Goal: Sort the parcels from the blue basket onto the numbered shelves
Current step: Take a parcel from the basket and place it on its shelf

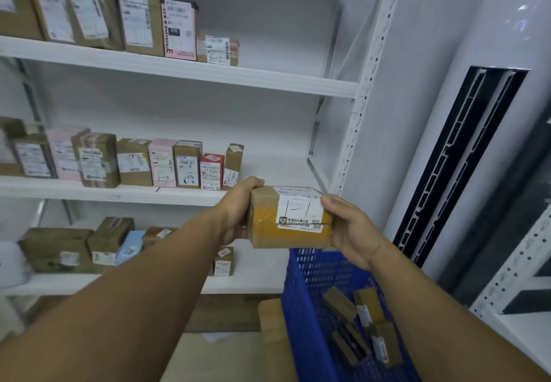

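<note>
My left hand [238,203] curls its fingers round the left end of the box [293,237], and my right hand [348,226] grips the right end, thumb on the label [301,210]. The box sits level between them, just above the blue basket [301,292] and in front of the middle shelf [119,192]. I judge it light and stiff, though the yellow tape [265,222] is probably slick, so the bare cardboard ends seem the safest hold. The handwriting looks like 1-1, which suggests the top shelf [268,79].
</note>
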